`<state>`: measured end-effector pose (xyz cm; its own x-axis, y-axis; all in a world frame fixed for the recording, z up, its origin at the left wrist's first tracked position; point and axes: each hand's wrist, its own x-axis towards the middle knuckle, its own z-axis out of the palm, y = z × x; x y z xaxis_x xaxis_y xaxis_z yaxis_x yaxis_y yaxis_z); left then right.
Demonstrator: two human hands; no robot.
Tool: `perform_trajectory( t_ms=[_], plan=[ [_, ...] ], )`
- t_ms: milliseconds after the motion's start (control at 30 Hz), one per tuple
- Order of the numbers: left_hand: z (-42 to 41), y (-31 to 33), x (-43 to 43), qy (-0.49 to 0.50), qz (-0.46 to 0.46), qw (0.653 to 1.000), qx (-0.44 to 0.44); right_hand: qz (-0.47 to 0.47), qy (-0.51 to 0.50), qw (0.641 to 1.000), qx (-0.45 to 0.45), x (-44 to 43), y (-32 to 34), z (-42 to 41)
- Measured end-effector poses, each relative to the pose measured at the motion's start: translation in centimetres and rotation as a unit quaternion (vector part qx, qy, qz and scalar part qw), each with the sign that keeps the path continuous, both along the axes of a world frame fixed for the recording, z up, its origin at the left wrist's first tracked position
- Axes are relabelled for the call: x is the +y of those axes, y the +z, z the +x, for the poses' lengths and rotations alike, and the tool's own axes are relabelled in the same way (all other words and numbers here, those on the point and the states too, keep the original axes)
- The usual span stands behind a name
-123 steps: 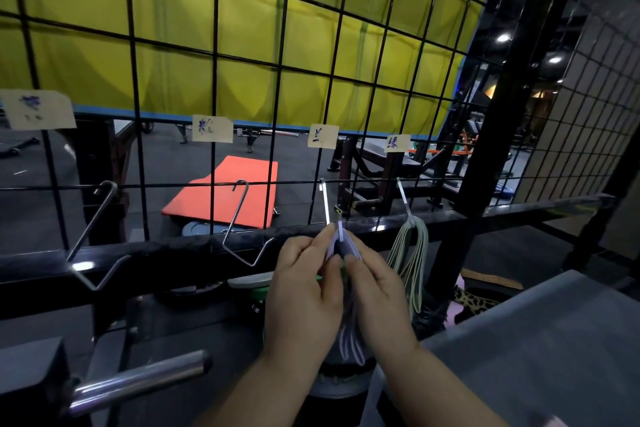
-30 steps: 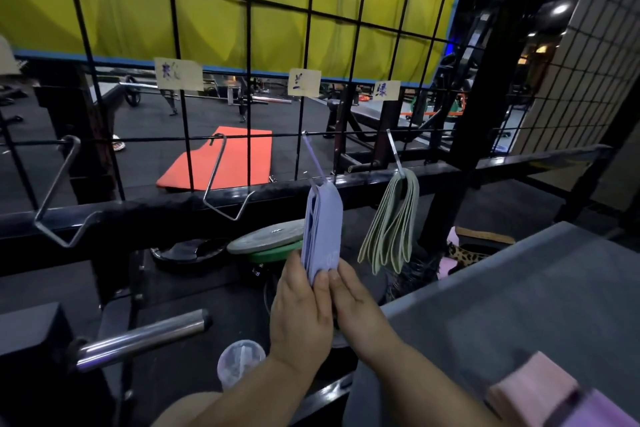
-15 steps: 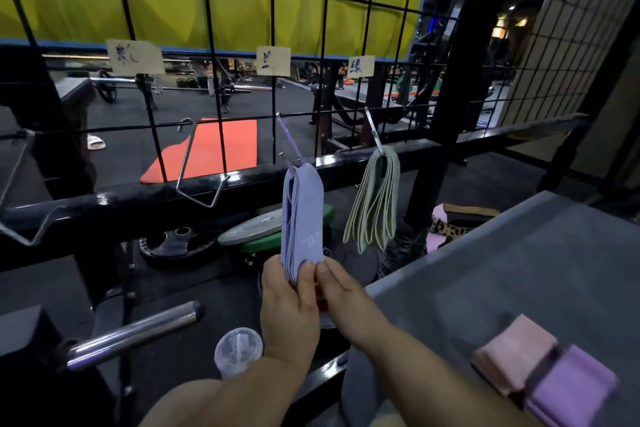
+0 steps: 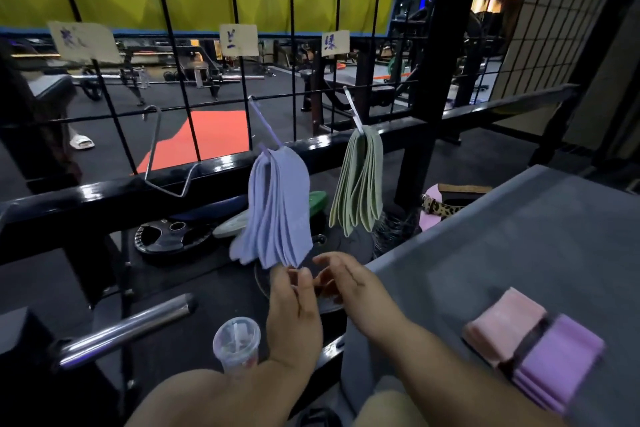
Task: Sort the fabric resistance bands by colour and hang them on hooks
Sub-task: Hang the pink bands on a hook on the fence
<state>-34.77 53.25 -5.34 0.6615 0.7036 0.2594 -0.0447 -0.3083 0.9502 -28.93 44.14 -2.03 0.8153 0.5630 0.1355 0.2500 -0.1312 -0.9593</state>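
Lilac-blue fabric bands (image 4: 277, 208): bunched on steel grid hook (image 4: 263, 125). Green fabric bands (image 4: 360, 187): neighbouring hook. Left hand (image 4: 294, 319), right hand (image 4: 349, 284): just below lilac-blue bunch, fingers loose, empty.

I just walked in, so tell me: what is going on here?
A person is sorting fabric bands onto hooks by colour. One hook holds blue bands, the next green bands; a third hook is bare. The left hand and right hand hover under the blue bands, holding nothing. On the table lie pink bands and purple bands.
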Motion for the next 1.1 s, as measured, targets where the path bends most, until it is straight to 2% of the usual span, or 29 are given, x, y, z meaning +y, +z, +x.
perform_trajectory(
  t_ms=[133,267,367,500,567,700,800,867,1000,1100],
  plan=[
    [0.8,0.0,-1.5,-0.07,0.038,0.996,0.049,-0.036,-0.061,0.997,-0.025,-3.0,-0.8,0.7],
    [2.2,0.2,-3.6,-0.117,0.078,0.987,0.073,-0.116,-0.104,0.981,-0.113,-7.0,-1.9,2.0],
    [3.4,0.1,-5.7,-0.158,0.106,0.978,0.088,-0.109,-0.152,0.979,-0.08,-9.9,-1.9,2.9],
    [5.4,-0.3,-8.3,-0.218,0.17,0.95,0.149,-0.16,-0.202,0.963,-0.084,-14.3,-1.4,3.7],
    [6.1,-0.4,-9.6,-0.254,0.191,0.933,0.169,-0.157,-0.224,0.959,-0.081,-16.4,-0.9,3.9],
    [7.0,-0.9,-11.6,-0.297,0.229,0.909,0.184,-0.078,-0.251,0.963,-0.052,-19.2,0.6,4.1],
    [7.3,-1.2,-12.8,-0.326,0.252,0.891,0.192,-0.061,-0.256,0.964,-0.038,-20.8,1.1,4.5],
    [7.3,-1.3,-13.2,-0.337,0.256,0.886,0.188,-0.101,-0.247,0.963,-0.044,-21.9,1.1,4.7],
    [7.3,-1.3,-13.5,-0.343,0.261,0.884,0.182,-0.309,-0.153,0.937,-0.061,-23.7,0.5,5.0],
    [7.3,-1.1,-13.5,-0.343,0.256,0.885,0.182,-0.379,-0.086,0.92,-0.044,-24.4,0.4,4.8]
  ],
)
